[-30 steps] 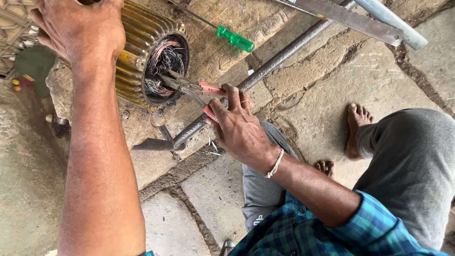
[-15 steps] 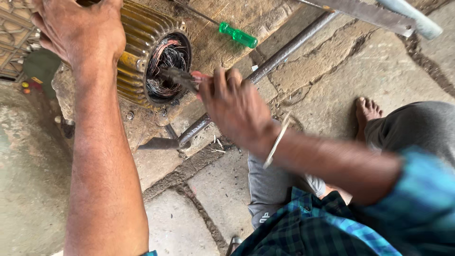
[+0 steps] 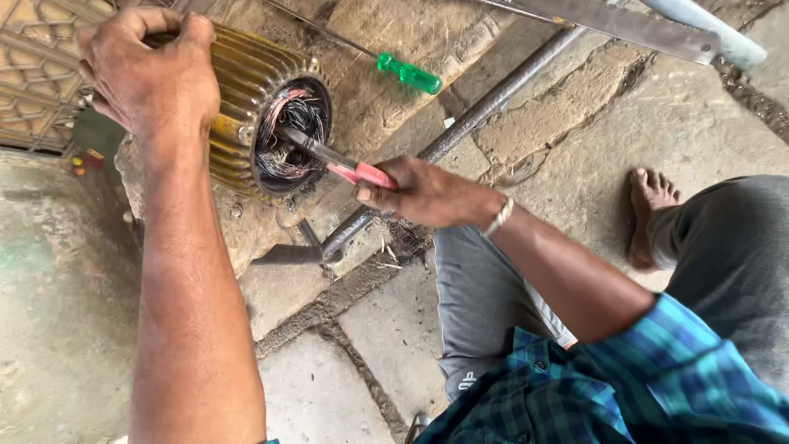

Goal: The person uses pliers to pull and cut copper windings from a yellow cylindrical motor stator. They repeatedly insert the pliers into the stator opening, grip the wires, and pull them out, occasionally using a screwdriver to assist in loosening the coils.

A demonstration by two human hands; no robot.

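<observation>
Nearest the camera I see a blue and green plaid sleeve (image 3: 649, 378) over my right forearm, and grey trousers (image 3: 493, 312) on my folded legs, soft cloth against the rough ground. A bare foot (image 3: 649, 214) rests flat on the cracked stone floor (image 3: 345, 370), whose slabs are pitted, dusty and split by dark seams.

My right hand (image 3: 427, 193), with a thin metal bangle (image 3: 497, 218) at the wrist, is clenched around the red handles of a pair of pliers (image 3: 337, 160). The grey steel nose reaches into the open end of the motor stator (image 3: 263, 123), among the tangled copper and reddish windings (image 3: 283, 136); whether the tips pinch a wire I cannot tell.

The stator lies on its side on a raised stone block (image 3: 271, 279), just left of my right hand. Its housing is yellowish metal with parallel cooling ribs, round at the mouth with a dark rim. My left hand (image 3: 148, 74) is curled over the top of the ribbed housing, fingers wrapped down on it in a firm grip.

Beyond, a long dull steel pipe (image 3: 493, 103) runs diagonally across the floor. A screwdriver with a translucent green handle (image 3: 408, 74) lies on the stone past the stator. Farthest off, a flat grey metal bar (image 3: 625, 29) crosses the top edge.
</observation>
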